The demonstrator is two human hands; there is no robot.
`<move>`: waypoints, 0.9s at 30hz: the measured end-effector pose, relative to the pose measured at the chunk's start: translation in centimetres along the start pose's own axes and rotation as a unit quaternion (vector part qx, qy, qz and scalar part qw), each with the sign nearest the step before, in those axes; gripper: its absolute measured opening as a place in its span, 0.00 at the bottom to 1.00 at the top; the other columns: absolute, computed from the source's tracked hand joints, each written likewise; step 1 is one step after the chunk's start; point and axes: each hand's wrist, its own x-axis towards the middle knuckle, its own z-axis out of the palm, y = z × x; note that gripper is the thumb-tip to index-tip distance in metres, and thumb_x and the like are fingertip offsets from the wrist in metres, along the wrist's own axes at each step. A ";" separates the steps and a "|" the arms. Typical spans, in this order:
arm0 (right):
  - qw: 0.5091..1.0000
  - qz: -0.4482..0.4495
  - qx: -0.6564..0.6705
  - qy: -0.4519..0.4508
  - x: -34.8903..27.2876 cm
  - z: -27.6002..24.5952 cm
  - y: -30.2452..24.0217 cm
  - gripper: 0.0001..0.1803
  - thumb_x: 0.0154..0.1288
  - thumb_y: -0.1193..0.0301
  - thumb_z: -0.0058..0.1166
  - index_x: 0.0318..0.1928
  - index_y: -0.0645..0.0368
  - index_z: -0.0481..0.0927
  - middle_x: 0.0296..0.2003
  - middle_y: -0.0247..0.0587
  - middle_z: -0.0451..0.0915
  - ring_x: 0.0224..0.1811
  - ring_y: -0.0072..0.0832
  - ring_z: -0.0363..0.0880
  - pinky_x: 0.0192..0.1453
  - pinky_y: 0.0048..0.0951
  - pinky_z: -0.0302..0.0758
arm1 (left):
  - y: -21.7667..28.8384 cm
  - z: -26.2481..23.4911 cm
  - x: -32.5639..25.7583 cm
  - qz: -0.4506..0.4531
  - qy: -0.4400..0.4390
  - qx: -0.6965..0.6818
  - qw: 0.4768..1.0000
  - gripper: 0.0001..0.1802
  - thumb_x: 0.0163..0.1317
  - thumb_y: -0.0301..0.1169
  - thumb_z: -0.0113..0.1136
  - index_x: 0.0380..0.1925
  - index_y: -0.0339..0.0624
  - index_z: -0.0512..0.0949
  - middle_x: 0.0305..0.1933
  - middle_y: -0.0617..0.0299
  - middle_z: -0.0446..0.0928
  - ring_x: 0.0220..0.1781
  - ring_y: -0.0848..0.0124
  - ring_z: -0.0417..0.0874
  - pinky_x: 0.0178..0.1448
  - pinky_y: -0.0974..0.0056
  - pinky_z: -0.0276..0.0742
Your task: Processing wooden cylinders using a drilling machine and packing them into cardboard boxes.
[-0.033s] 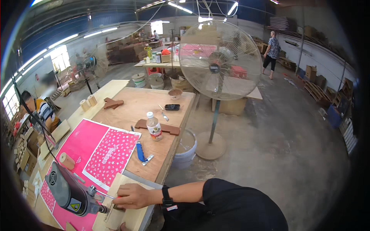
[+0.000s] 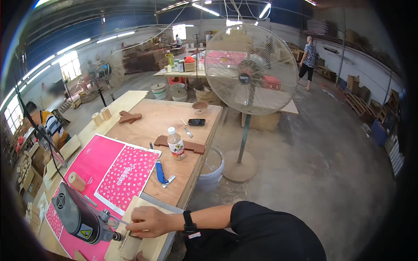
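Note:
My right hand (image 2: 150, 222), with a black watch on its wrist, is closed round the end of a thin metal lever (image 2: 117, 218). A little red shows under its fingers. The lever runs to the collar of a grey electric drill (image 2: 80, 215), tilted at the lower left. Beneath my right hand lies a pale wooden workpiece (image 2: 130, 248). At the bottom edge, only a fingertip or so of my left hand (image 2: 140, 256) shows against that wood; its other fingers are out of view. Pink patterned sheets (image 2: 124, 174) lie beside the drill.
Across the bench stand a bottle (image 2: 176, 145), a blue-handled cutter (image 2: 161, 173), brown wooden pieces (image 2: 191, 147), a phone-like black object (image 2: 197, 122) and a bowl (image 2: 200, 107). A tall fan (image 2: 246, 78) and a white bucket (image 2: 211, 167) stand right of it. Two people (image 2: 48, 122) (image 2: 308, 61) are farther off.
The view has shifted very slightly, carrying the bench and fan a little to the right. My right hand stays at the lever.

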 end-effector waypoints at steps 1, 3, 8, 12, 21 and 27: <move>0.999 -0.017 -0.013 0.030 1.4 -0.7 -0.4 0.11 0.63 0.68 0.58 0.45 0.55 0.78 0.24 0.38 0.68 0.27 0.40 0.72 0.31 0.39 0.69 | 0.1 0.1 0.0 0.002 0.015 0.000 1.000 0.45 0.61 0.54 0.61 0.63 0.23 0.64 0.56 0.27 0.73 0.59 0.26 0.69 0.68 0.40 0.63; 0.996 0.064 0.054 0.013 6.2 -0.1 -0.5 0.10 0.62 0.66 0.57 0.40 0.56 0.77 0.24 0.42 0.72 0.28 0.45 0.75 0.32 0.44 0.71 | 0.6 0.2 0.1 0.003 0.028 0.006 1.000 0.47 0.60 0.55 0.61 0.63 0.21 0.63 0.57 0.25 0.71 0.60 0.24 0.68 0.68 0.40 0.64; 0.968 0.227 0.002 -0.111 15.6 3.3 3.0 0.13 0.66 0.61 0.50 0.38 0.58 0.74 0.25 0.51 0.77 0.29 0.53 0.79 0.31 0.51 0.73 | 3.2 1.1 1.2 -0.014 -0.023 0.039 0.999 0.49 0.60 0.56 0.60 0.63 0.18 0.61 0.61 0.23 0.68 0.66 0.26 0.62 0.70 0.42 0.63; 0.980 0.163 0.110 0.042 10.5 2.8 1.4 0.12 0.62 0.66 0.56 0.32 0.61 0.71 0.29 0.55 0.74 0.32 0.53 0.77 0.33 0.46 0.72 | 4.0 1.1 1.6 -0.039 -0.049 -0.001 0.998 0.48 0.61 0.56 0.59 0.63 0.19 0.61 0.61 0.23 0.67 0.68 0.27 0.60 0.71 0.42 0.62; 0.997 -0.035 0.022 0.062 -0.9 2.4 1.6 0.08 0.57 0.72 0.63 0.30 0.58 0.76 0.27 0.37 0.71 0.28 0.33 0.73 0.26 0.33 0.69 | 3.9 1.5 1.3 0.024 0.014 0.034 0.999 0.47 0.60 0.60 0.60 0.59 0.22 0.67 0.55 0.26 0.73 0.62 0.27 0.67 0.67 0.40 0.65; 0.996 0.065 0.057 0.009 6.7 1.1 0.7 0.14 0.64 0.60 0.59 0.33 0.58 0.77 0.20 0.43 0.71 0.21 0.41 0.72 0.25 0.38 0.69 | 4.8 -3.5 2.6 -0.008 -0.105 -0.065 0.992 0.44 0.61 0.53 0.63 0.61 0.22 0.65 0.57 0.31 0.74 0.57 0.42 0.77 0.62 0.49 0.72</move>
